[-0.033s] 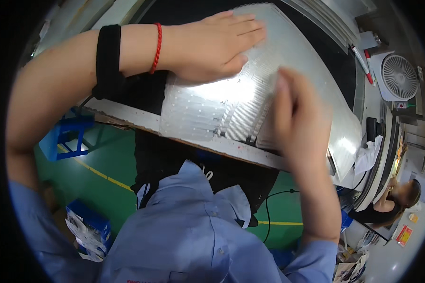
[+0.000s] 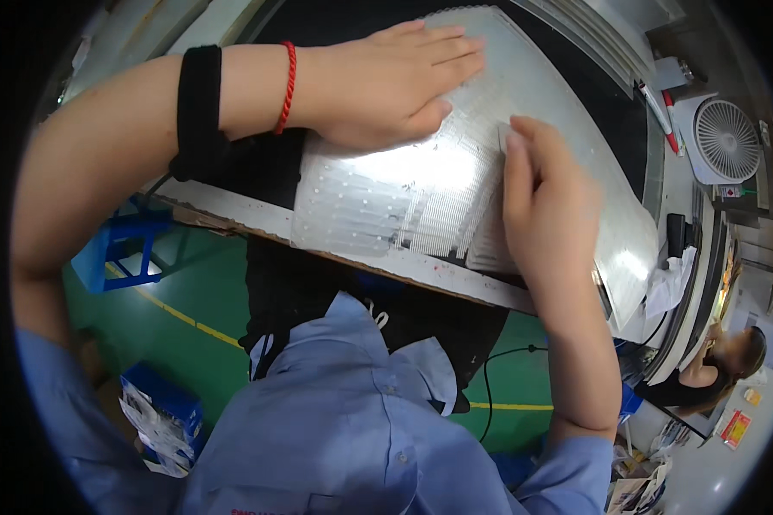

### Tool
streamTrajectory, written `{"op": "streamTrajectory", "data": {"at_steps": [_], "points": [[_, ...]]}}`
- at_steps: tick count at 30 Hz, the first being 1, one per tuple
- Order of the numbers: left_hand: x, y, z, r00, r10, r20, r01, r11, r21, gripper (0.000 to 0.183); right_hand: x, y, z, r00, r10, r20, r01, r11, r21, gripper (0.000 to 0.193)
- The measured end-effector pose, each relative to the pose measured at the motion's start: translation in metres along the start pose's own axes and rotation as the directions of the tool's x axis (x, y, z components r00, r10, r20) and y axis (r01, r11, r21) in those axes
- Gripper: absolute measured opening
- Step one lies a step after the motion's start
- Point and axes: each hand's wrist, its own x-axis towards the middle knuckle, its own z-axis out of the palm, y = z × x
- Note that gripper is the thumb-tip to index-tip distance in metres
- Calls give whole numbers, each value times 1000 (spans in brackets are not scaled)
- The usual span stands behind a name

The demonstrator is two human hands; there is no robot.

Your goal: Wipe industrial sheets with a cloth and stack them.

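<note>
A large, shiny, translucent plastic sheet (image 2: 343, 210) lies across the work surface, with rows of small raised dots at its near left and fine ridged lines at its middle. My left hand (image 2: 386, 90) rests flat on its upper part, fingers stretched out, a red cord and a black band on that arm. Over the sheet's right half, my right hand (image 2: 554, 197) is curled, thumb and forefinger closed on the edge of a thin, clear plastic piece (image 2: 504, 136). Its other fingers are folded out of sight, and whether this piece belongs to the large sheet I cannot tell.
A white fan (image 2: 727, 137) and red and white pens (image 2: 661, 116) are at the right. The bench's white front edge (image 2: 232, 204) runs before me. A blue stool (image 2: 129, 249) and a blue box (image 2: 163, 408) stand lower left. Another person (image 2: 717, 369) works far right.
My right hand has shifted very slightly and looks sharper, showing the thin clear edge at its fingertips. My left hand stays where it was.
</note>
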Motion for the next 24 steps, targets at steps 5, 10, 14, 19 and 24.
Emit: {"op": "streamTrajectory", "data": {"at_steps": [5, 10, 14, 19, 24], "points": [[2, 6, 4, 1000, -4, -23, 4, 1000, -29, 59, -20, -13, 12, 995, -92, -38, 93, 995, 36, 20], [-1, 1, 3, 1000, -20, 8, 20, 1000, 8, 58, 38, 13, 9, 968, 29, -250, -68, 987, -148, 20], [1, 7, 0, 1000, -21, -16, 21, 1000, 5, 58, -30, -28, 34, 993, -113, 28, 113, 993, -15, 36], [4, 4, 0, 999, 26, -21, -27, 998, -52, 59, -26, -5, -3, 992, -36, -120, 46, 996, 78, 35], [0, 3, -19, 990, -13, 137, 22, 998, -65, 63, 33, 72, -58, 912, 164, -376, -186, 982, -23, 25]]}}
